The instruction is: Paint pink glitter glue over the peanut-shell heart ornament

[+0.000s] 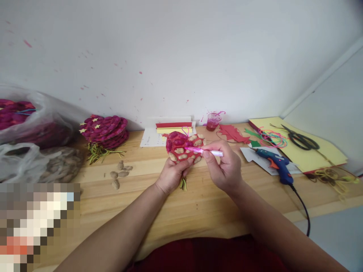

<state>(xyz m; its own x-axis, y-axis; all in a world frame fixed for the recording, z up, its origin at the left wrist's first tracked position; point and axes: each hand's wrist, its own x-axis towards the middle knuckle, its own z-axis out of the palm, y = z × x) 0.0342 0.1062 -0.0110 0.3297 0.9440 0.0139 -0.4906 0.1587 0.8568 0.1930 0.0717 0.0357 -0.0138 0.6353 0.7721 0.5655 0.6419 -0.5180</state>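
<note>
Peanut disc: red, studded with peanuts and near the middle of the view; those toward its 11 o'clock are magenta, while many at 2 to 8 o'clock are tan. A tassel [183,184] hangs at its 6 o'clock and a cord loop [185,131] rises at 12.
Left hand [170,176]: its grip holds the peanut disc [179,151] by the lower edge.
Right hand [227,166]: its grip is closed around a brush [198,150], the pink tip over the disc's face.
Color cup [212,124]: just beyond the disc at 1 o'clock, near the wall [181,56]; a far reach or a bumped rim could tip it onto the red cutouts [234,133].
Brush risk: an overloaded tip could drip onto the white paper [146,139] at 11 o'clock or the bench [198,215]; a quick flick could add to the pink specks on the wall.
Left-hand risk: the thumb lies close to the painting area, so a slip could stain it or smear wet color; squeezing hard could loosen a peanut.
Glue gun [279,164]: at 3 o'clock, trailing a cable [304,206]; a forearm snagging that could drag it. Whether it is hot, I cannot tell.
Loose peanuts [123,174]: at 8 o'clock; a sweeping left arm could scatter them.
</note>
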